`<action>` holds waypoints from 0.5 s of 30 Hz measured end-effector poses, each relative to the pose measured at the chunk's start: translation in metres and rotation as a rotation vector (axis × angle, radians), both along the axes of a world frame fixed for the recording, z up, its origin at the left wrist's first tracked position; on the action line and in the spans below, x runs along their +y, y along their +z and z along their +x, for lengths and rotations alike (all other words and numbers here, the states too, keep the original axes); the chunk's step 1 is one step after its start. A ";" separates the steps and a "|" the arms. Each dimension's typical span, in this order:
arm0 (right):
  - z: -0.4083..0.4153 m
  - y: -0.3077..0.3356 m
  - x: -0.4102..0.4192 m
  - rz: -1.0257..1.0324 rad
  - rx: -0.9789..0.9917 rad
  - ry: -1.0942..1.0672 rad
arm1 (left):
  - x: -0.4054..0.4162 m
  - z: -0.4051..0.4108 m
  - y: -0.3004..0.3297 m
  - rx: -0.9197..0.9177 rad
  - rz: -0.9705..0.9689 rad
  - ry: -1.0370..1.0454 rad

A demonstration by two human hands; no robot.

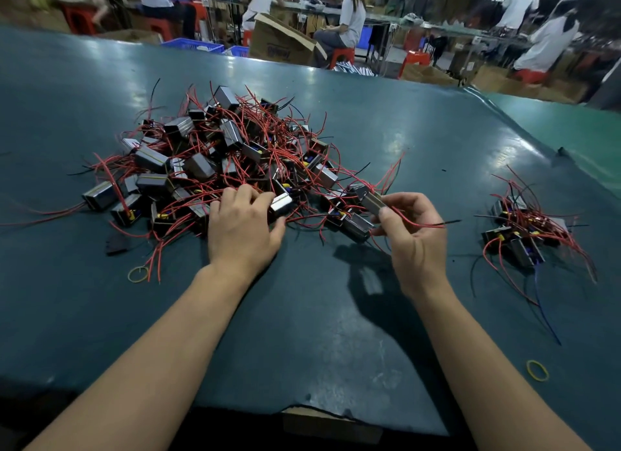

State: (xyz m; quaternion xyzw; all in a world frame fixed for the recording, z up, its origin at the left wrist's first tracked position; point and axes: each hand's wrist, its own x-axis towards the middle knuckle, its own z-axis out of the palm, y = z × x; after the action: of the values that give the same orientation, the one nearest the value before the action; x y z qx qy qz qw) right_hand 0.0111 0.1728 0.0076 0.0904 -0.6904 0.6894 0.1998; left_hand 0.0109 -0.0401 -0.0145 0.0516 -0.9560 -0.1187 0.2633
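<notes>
Table (302,333) bears your big heap (215,154) of red-wired blocks, with a smaller pile (527,228) well to its right. Your left hand (242,225) grips a block (281,204) at the heap's near edge; your right hand (413,235) pinches a second block (371,200) (raised, wire trailing).

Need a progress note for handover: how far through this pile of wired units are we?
Done: a small pile sits apart on the right. In hand: the right hand pinches one unit; the left hand grips a next unit at the edge of the big pile. Left: that pile, far larger, so most likely remains.
</notes>
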 end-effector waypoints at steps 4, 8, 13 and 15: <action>0.001 -0.001 -0.002 -0.014 0.023 0.000 | -0.003 0.000 0.006 0.034 0.089 0.013; 0.001 0.003 0.007 -0.130 0.031 0.045 | 0.003 0.016 0.010 0.431 0.130 -0.247; 0.005 0.007 0.018 -0.012 -0.036 0.191 | 0.017 0.027 0.009 0.265 0.098 -0.646; 0.004 0.006 0.020 0.052 -0.083 0.220 | 0.015 0.028 0.007 0.137 0.155 -0.776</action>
State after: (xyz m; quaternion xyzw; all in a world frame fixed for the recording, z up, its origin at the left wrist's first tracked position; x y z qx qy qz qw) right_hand 0.0151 0.1931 0.0136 0.1421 -0.7016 0.6922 0.0916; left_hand 0.0388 -0.0247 -0.0072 -0.3015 -0.8731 -0.2840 0.2574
